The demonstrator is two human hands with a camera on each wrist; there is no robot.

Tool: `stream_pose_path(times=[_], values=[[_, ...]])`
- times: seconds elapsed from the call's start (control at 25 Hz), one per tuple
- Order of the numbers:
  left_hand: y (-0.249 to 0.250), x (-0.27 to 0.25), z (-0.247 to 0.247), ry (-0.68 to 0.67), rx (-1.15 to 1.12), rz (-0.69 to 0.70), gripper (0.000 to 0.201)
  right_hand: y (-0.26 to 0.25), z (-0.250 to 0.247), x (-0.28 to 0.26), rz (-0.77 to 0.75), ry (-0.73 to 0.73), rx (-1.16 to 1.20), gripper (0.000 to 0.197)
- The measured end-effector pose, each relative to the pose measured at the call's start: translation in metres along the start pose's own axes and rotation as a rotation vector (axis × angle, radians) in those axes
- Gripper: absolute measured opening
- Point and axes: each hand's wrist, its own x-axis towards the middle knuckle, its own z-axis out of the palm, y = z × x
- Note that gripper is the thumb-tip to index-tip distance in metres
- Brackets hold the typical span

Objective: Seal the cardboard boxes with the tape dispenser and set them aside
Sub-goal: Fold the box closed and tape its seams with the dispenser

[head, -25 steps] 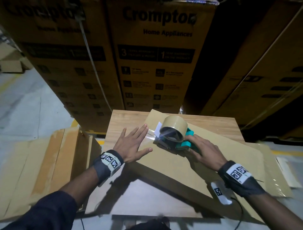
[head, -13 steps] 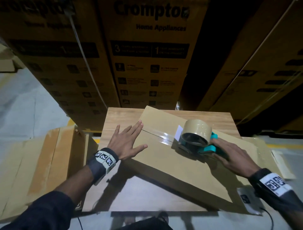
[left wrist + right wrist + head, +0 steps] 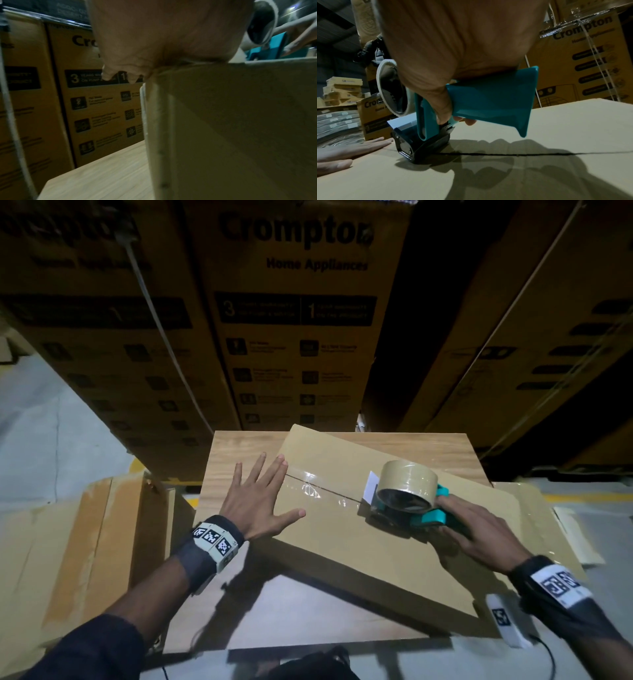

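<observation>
A flat brown cardboard box [image 3: 359, 542] lies askew on a wooden table [image 3: 233, 460]. My left hand [image 3: 260, 501] presses flat on the box's left end, fingers spread and straight. My right hand [image 3: 476, 535] grips the teal handle of the tape dispenser [image 3: 407, 498], which sits on the box's centre seam [image 3: 522, 154]. A shiny strip of clear tape [image 3: 318, 491] covers the seam between my left hand and the dispenser. In the right wrist view the dispenser [image 3: 488, 105] has its black nose down on the box top [image 3: 556, 128], and the seam beyond it is bare.
Tall stacked printed cartons [image 3: 291, 320] stand right behind the table. An open cardboard box [image 3: 102, 535] sits on the floor to the left. Flattened cardboard [image 3: 534, 508] lies under the box at right. A small white device [image 3: 507, 621] on a cable rests near my right wrist.
My right hand has drawn the tape dispenser rightward along the seam, leaving a longer strip of tape behind it. My left hand has stayed pressed on the box's left end.
</observation>
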Motion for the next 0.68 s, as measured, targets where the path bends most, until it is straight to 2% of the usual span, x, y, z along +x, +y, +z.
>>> stream_pose_path(times=[0.12,0.28,0.4,0.68], values=[[0.03,0.004,-0.001,-0.013,-0.028,-0.044,0.126,0.003,0.005,0.002,0.018,0.005,0.006,0.048],[0.054,0.01,0.008,-0.03,-0.078,0.072,0.126,0.008,0.008,0.001,0.011,0.022,0.005,0.051],[0.038,0.012,0.009,0.003,-0.099,0.127,0.116,0.011,0.01,0.001,-0.01,0.017,0.006,0.055],[-0.022,0.028,0.007,0.068,-0.09,0.056,0.114,-0.031,0.023,0.032,-0.083,0.039,0.05,0.049]])
